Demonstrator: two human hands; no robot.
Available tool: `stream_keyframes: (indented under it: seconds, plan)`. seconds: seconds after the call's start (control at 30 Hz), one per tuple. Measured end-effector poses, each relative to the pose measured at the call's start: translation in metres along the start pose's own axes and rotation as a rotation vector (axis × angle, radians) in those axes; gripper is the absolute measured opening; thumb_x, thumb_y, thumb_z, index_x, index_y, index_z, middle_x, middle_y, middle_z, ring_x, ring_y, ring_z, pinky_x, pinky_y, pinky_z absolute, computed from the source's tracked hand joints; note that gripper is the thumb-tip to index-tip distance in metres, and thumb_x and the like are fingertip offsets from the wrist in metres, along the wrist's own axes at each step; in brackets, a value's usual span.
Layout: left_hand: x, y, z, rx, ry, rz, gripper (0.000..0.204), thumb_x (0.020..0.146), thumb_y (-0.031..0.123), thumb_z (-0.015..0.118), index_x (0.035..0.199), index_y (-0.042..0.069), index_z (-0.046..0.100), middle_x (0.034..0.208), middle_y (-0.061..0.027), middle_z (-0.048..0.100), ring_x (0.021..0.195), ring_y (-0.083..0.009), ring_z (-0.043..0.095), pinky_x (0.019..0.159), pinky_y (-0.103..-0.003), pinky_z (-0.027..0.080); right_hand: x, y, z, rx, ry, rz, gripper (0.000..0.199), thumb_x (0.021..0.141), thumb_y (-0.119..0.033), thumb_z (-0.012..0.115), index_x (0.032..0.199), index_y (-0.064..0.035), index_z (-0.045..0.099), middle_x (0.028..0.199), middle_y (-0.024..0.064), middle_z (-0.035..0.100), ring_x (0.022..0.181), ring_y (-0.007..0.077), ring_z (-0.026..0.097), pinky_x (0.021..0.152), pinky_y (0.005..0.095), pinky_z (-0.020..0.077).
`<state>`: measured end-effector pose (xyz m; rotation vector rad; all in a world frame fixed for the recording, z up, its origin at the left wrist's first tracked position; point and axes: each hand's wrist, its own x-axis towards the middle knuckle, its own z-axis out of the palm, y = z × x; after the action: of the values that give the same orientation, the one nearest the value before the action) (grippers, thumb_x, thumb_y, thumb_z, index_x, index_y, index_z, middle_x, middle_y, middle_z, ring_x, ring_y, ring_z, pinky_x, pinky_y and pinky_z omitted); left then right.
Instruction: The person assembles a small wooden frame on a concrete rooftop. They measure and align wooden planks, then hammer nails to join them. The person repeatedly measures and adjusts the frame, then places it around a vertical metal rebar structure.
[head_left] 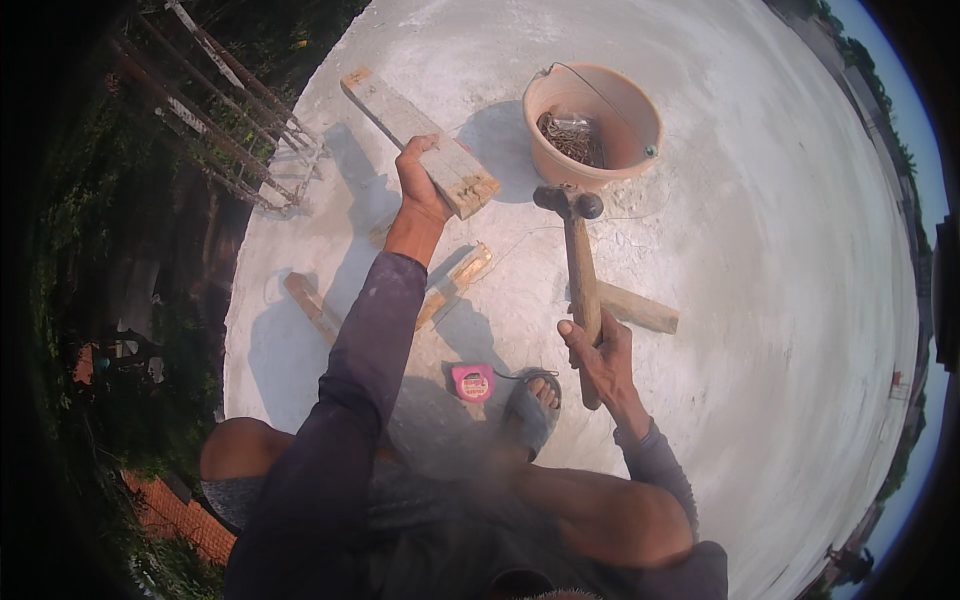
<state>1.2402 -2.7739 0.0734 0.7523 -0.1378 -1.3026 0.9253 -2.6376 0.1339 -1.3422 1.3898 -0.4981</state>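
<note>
My left hand (422,188) grips a short, flat wooden board (405,112) by its side edge, holding it tilted above the pale concrete. The board's near end is rough and chipped. In my right hand (607,365) is a hammer (580,255) with a wooden handle, its dark metal head up and one rounded face to the right. Just beyond the hammer head stands a peach plastic bucket (632,135) with a wire handle and a heap of nails (570,138) inside. The hammer is apart from the board.
Loose wood strips lie on the concrete slab (760,300): one strip (455,283) right of my left forearm, another piece (312,305) left of it, a third (642,308) behind the hammer. A pink tape measure (472,382) rests by my sandalled foot (535,410). Rusty rebar (225,120) rises at the left edge, with a drop beyond.
</note>
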Motion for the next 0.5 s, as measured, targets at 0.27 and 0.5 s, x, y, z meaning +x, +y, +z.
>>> stream_keyframes:
  seconds: [0.27, 0.5]
  plan:
    - [0.001, -0.009, 0.005, -0.020, 0.002, 0.054, 0.038, 0.090, 0.033, 0.052, 0.103, -0.002, 0.063, 0.095, -0.0173, 0.065, 0.088, -0.0329, 0.065, 0.081, -0.047, 0.054, -0.010, -0.017, -0.001, 0.071, 0.208, -0.896, 0.066, 0.103, -0.052, 0.060, 0.124, 0.0097, 0.056, 0.074, 0.0106, 0.064, 0.059, 0.0143, 0.060, 0.053, 0.0303, 0.0498]
    - [0.001, -0.005, 0.001, 0.057, -0.008, 0.075, 0.038, 0.086, 0.032, 0.058, 0.104, -0.001, 0.061, 0.095, -0.0188, 0.064, 0.090, -0.0333, 0.065, 0.087, -0.046, 0.053, 0.009, -0.034, 0.011, -0.267, -0.031, -0.027, 0.057, 0.101, -0.048, 0.066, 0.104, 0.0090, 0.059, 0.074, 0.0178, 0.064, 0.064, 0.0266, 0.061, 0.060, 0.0412, 0.0478]
